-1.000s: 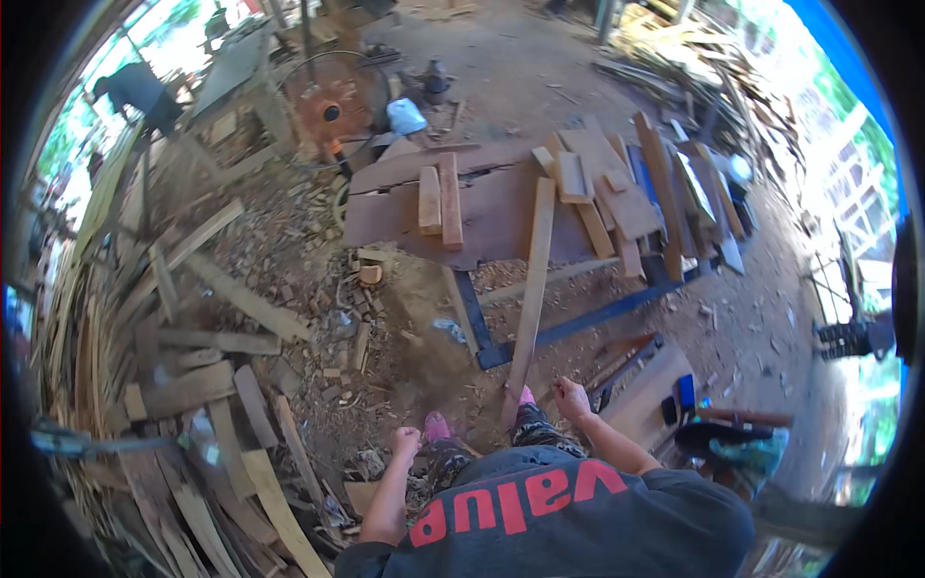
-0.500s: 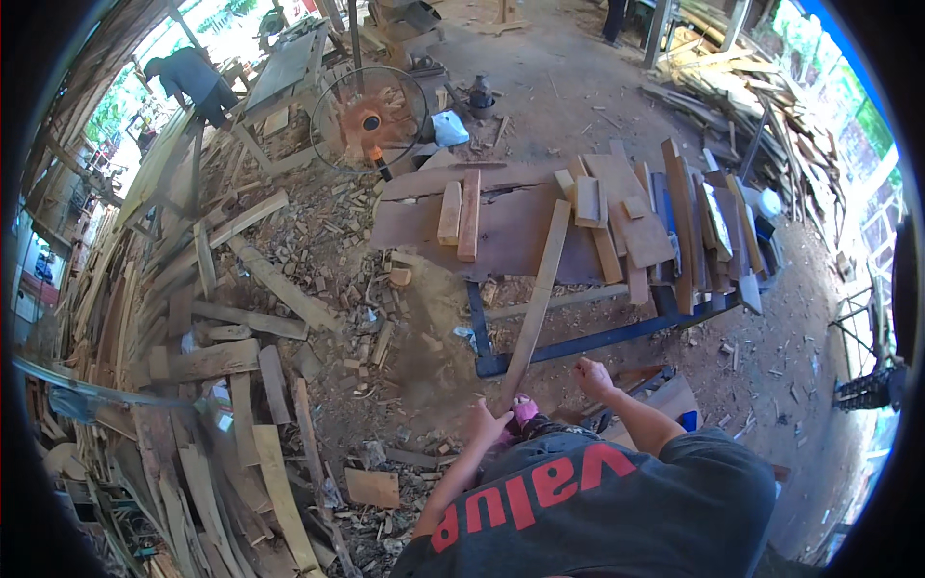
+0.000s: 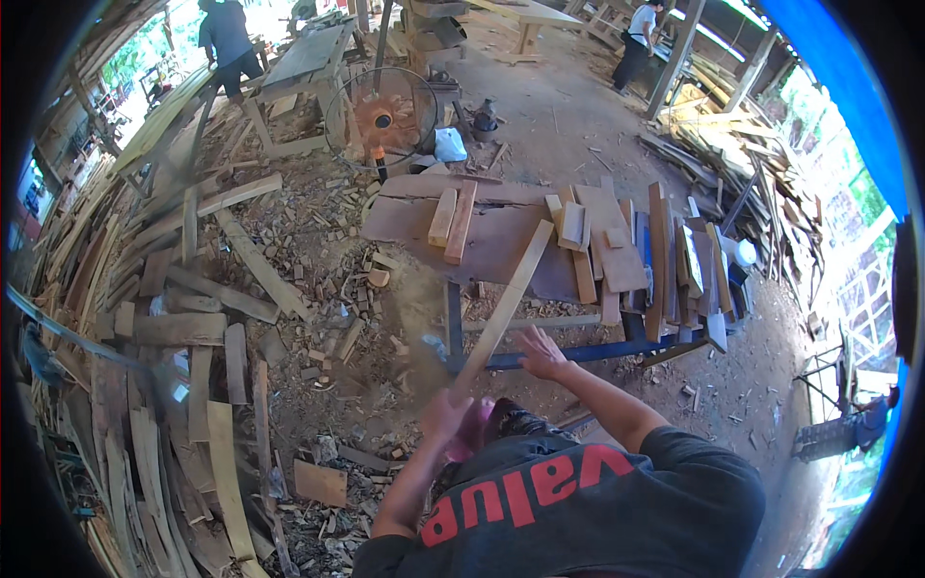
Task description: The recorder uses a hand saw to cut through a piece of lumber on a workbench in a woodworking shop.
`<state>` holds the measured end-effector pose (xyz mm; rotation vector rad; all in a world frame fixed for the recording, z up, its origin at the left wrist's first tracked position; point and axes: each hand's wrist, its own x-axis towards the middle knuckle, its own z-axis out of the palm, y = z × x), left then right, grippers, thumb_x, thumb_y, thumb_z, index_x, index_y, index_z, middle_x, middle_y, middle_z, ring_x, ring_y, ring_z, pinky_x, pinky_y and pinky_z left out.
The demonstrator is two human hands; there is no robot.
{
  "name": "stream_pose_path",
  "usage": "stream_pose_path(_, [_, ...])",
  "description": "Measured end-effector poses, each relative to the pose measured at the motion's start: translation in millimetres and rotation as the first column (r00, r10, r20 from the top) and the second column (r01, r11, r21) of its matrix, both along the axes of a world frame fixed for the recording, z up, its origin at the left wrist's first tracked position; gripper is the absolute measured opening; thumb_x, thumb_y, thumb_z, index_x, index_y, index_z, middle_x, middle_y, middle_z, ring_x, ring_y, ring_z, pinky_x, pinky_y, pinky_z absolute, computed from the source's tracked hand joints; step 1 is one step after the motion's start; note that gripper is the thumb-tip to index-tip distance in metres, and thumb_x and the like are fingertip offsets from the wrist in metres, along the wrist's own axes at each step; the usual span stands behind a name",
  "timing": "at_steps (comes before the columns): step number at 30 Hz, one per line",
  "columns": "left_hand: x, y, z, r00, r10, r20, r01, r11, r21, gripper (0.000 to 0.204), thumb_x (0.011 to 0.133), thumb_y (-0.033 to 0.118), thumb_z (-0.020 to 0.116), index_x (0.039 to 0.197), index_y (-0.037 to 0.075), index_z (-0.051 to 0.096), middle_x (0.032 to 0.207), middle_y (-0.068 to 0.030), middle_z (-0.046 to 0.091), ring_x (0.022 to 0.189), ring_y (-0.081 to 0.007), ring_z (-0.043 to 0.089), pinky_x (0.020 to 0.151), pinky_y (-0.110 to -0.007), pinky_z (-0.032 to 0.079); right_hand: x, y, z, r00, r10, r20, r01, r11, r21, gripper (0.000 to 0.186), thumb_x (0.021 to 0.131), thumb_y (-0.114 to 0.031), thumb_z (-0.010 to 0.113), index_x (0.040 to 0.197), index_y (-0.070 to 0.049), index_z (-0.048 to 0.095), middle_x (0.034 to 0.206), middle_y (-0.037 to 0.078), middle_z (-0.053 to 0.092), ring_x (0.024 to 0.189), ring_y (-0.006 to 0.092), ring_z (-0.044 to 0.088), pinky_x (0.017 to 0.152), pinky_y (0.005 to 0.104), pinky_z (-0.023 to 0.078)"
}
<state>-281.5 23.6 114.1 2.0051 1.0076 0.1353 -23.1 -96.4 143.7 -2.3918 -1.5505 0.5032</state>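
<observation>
Now that the plank [image 3: 508, 301] seems controlled, grasped by the left hand [image 3: 445, 418], the empty right hand [image 3: 542, 355] has been spread at its two o'clock.

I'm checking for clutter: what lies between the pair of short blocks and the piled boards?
Head view: brown slab, then, beside the boards, the upper end of the long plank.

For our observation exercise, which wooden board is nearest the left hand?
The long slanting board, lower end in the left hand, top over the brown slab; no other reaches that hand.
</observation>
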Motion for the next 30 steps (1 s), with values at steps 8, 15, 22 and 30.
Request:
stream_pose_path(8, [4.0,81.1,109.7,0.984,-0.033,-0.175,0.113,0.876,0.469,0.039,0.074,0.037,0.074,0.092,0.007,0.060,0.086,-0.0148,0.065,0.080,-0.0339,0.064,0.069,-0.044,0.051,48.8,102.7,42.3,0.917,0.236,0.321,-0.288,0.950,0.124,0.077,0.069,-0.024,0.074,0.138,-0.019,0.041,0.137,0.014,0.034,0.123,0.0350,0.036,0.096,0.0513,0.034])
stream_pose_path(15, [63.7,121.1,265.8,0.933,-0.030,-0.360,0.303,0.604,0.737,0.043,0.072,0.029,0.077,0.105,0.006,0.060,0.105,-0.0130,0.059,0.095,-0.0310,0.058,0.082,-0.041,0.047,122.9,170.4,38.5,0.859,0.462,0.222,-0.512,0.776,0.368,0.060,0.069,-0.038,0.075,0.113,-0.009,0.046,0.102,0.010,0.052,0.100,0.0293,0.052,0.083,0.0442,0.038])
stream_pose_path(22, [212.4,125.1,267.8,0.858,-0.091,0.506,-0.388,0.531,0.753,0.041,0.081,0.021,0.072,0.113,0.003,0.054,0.110,-0.0126,0.048,0.109,-0.0308,0.046,0.093,-0.043,0.036,195.9,213.0,108.4,0.948,0.243,-0.207,-0.044,0.743,0.668,0.047,0.077,-0.035,0.074,0.097,-0.004,0.045,0.083,0.014,0.053,0.076,0.0313,0.056,0.067,0.0415,0.044])
stream_pose_path(30, [346.0,109.1,78.3,0.932,0.012,0.361,-0.085,0.978,0.188,0.052,0.083,0.025,0.070,0.122,-0.001,0.046,0.109,-0.0214,0.054,0.099,-0.0351,0.053,0.090,-0.040,0.041,221.6,217.1,103.4,0.315,0.109,-0.943,0.718,0.622,0.312,0.033,0.093,-0.025,0.061,0.116,-0.005,0.048,0.094,-0.001,0.052,0.086,0.0069,0.049,0.073,0.0250,0.045])
